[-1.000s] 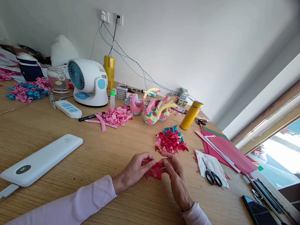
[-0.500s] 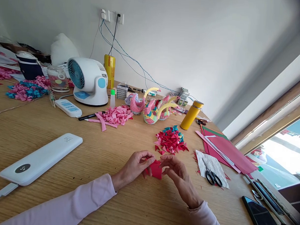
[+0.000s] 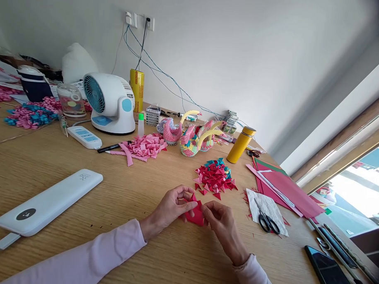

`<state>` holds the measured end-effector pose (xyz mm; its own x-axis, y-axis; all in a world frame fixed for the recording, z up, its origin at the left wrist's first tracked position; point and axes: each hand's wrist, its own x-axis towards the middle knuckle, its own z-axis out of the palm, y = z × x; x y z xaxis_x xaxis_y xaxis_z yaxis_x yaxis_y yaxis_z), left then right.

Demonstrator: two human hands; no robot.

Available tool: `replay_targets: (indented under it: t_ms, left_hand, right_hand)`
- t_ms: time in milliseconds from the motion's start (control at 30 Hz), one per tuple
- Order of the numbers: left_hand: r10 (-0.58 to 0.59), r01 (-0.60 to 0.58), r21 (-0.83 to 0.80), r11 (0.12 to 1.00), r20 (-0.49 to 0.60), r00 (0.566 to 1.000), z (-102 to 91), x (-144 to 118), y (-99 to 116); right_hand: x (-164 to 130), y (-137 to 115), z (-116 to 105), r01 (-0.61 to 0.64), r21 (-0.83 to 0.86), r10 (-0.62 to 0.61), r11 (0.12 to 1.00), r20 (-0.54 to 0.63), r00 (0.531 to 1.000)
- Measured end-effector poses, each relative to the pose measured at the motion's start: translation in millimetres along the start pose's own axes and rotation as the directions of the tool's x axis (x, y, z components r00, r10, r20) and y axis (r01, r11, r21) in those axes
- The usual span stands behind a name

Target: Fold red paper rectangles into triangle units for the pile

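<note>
Paper: a small red piece (image 3: 195, 215) sits low over the counter (image 3: 134, 198), pinched between both hands, just short of the red pile (image 3: 215, 178).
Left hand (image 3: 171, 207): fingers (image 3: 187, 206) closed narrow on the paper's left edge, thumb on top, wrist resting on the wood.
Right hand (image 3: 222, 224): fingers curled in tight on the paper's right side; the tips are partly hidden, so the exact grip point cannot be told.
Step in hand: it looks like a fold being creased in the red piece, judging by the folded triangles heaped nearby.
Doing it well: keep the edges lined up before pressing, hold one side steady with the left hand, and run the right fingertips along the fold so that the crease comes sharp. Working close to the wood gives a firm backing.
Risk: such a small piece could slip or fold askew if the pinch loosens.
Pile: red triangles with some teal ones at its far side, just beyond the hands.
Scissors (image 3: 269, 222): lying on a white sheet to the right, apart from the hands.
Red sheets (image 3: 287, 189): stacked farther right, near the window.
Swans (image 3: 192, 136): finished paper models standing behind the pile, beside a yellow flask (image 3: 240, 145).
Pink pile (image 3: 144, 146): left of the swans, before a white fan (image 3: 108, 102).
Power bank (image 3: 47, 202): well to the left.
</note>
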<state>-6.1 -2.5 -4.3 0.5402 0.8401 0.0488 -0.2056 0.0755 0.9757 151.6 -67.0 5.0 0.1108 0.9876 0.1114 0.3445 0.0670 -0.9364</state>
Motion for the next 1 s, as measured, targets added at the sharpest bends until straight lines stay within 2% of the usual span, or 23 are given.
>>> replay_targets:
  t_ms: [67,133,233,367,433,500,567,633,767,1000]
  left_hand:
    - [-0.025,0.023,-0.057,0.998,-0.033,0.999,3.6,-3,3]
    - [-0.081,0.081,-0.104,0.991,0.01,0.997,7.7,-7,7]
    - [-0.16,0.171,-0.163,0.972,0.074,0.984,11.3,-13,12]
    - [-0.179,0.187,-0.189,0.964,0.062,0.982,8.0,-13,12]
    - [-0.171,0.18,-0.165,0.97,0.072,0.983,4.7,-11,10]
    - [-0.176,0.189,-0.135,0.973,0.105,0.979,2.1,-9,7]
    - [-0.188,0.206,-0.12,0.971,0.144,0.972,0.2,-9,5]
    - [-0.198,0.221,-0.121,0.968,0.18,0.964,-1.2,-9,3]
    - [-0.235,0.272,-0.122,0.954,0.251,0.939,-5.1,-9,3]
    - [-0.303,0.341,-0.105,0.934,0.271,0.914,-10.7,-7,6]
  right_hand:
    - [-2,0,5,-0.092,0.218,0.087,0.972,0.031,0.996]
    - [-3,1,11,-0.112,0.371,0.106,0.922,0.037,0.994]
    - [-5,4,18,-0.091,0.434,0.087,0.896,0.029,0.996]
    - [-5,6,19,-0.036,0.309,0.041,0.95,-0.011,0.999]
    - [-6,5,15,0.07,0.203,-0.053,0.977,-0.087,0.995]
    - [-6,2,11,0.217,0.043,-0.21,0.975,-0.125,0.97]
    - [-7,0,6,0.351,-0.111,-0.358,0.93,-0.056,0.932]
    - [-6,-2,1,0.438,-0.192,-0.44,0.878,0.034,0.897]
    - [-5,-1,-5,0.505,-0.246,-0.496,0.827,0.102,0.862]
    - [-5,1,-10,0.515,-0.287,-0.473,0.807,0.207,0.856]
